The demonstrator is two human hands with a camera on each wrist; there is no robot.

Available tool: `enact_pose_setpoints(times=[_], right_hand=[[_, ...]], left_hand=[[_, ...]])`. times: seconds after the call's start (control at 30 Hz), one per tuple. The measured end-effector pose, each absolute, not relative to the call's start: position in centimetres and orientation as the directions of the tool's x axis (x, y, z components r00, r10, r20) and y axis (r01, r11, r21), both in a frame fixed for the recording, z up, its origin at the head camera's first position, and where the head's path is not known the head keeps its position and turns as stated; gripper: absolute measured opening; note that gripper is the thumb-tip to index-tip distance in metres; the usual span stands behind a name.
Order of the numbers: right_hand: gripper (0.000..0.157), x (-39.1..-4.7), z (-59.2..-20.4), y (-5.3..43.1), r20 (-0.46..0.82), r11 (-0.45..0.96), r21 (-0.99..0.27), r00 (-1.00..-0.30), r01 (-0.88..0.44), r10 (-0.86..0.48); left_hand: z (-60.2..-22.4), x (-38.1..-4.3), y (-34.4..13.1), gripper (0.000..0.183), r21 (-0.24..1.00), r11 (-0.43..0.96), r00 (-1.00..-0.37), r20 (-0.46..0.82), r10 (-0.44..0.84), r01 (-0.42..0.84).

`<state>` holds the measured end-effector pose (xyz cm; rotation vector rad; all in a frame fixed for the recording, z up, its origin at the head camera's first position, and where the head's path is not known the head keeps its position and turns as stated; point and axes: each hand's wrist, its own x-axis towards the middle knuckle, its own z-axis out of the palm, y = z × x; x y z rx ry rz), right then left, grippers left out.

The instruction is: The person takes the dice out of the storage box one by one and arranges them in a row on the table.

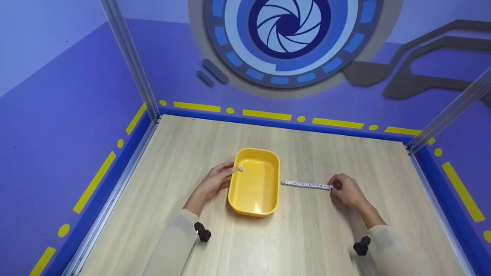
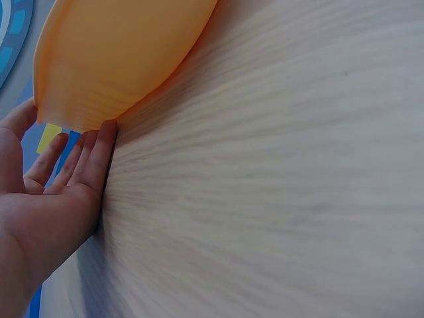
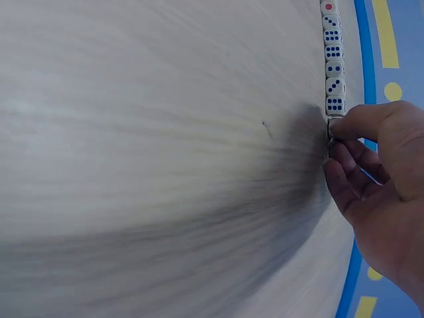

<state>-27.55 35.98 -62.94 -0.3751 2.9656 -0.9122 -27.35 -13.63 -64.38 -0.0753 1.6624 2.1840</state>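
Note:
A yellow rectangular plastic bin [image 1: 255,188] sits on the table, with one white die [image 1: 241,168] inside by its left wall. My left hand [image 1: 216,180] holds the bin's left side; in the left wrist view the thumb [image 2: 23,116] meets the rim, while the fingers touch low on the outer wall. Right of the bin stretches a straight row of white dice [image 1: 305,184], side by side, with blue and red pips. At its right end my right hand [image 1: 345,189] pinches a die [image 3: 333,126], mostly hidden behind the thumb and fingertips.
The pale wooden table [image 1: 314,237] has blue-purple panels with yellow dashes on its left, back and right. Metal posts [image 1: 132,57] rise at the back corners. A black clip-like device [image 1: 203,232] is worn at each sleeve cuff.

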Motion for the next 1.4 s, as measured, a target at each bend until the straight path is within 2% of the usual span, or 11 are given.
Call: enact_pose_setpoints(times=[0.33, 0.63, 0.87, 1.4], right_hand=[[0.015, -27.1, -62.9, 36.2, 0.078, 0.795, -0.555, -0.967, -0.245, -0.243], [0.021, -26.6, -63.1, 36.5, 0.025, 0.792, -0.578, -0.975, -0.195, -0.222], [0.013, -26.4, -63.4, 36.3, 0.036, 0.797, -0.575, -0.979, -0.184, -0.2], [0.013, -27.0, -63.3, 36.5, 0.01, 0.775, -0.603, -0.973, -0.19, -0.231]], left_hand=[[-64.3, -27.4, -13.5, 0.05, 0.912, -0.224, -0.919, -0.276, 0.283, -0.343], [-64.4, -27.4, -13.6, 0.053, 0.914, -0.218, -0.919, -0.277, 0.281, -0.342], [-64.5, -27.4, -13.7, 0.051, 0.917, -0.212, -0.92, -0.272, 0.283, -0.337], [-64.1, -27.1, -13.6, 0.052, 0.919, -0.204, -0.917, -0.271, 0.293, -0.337]])
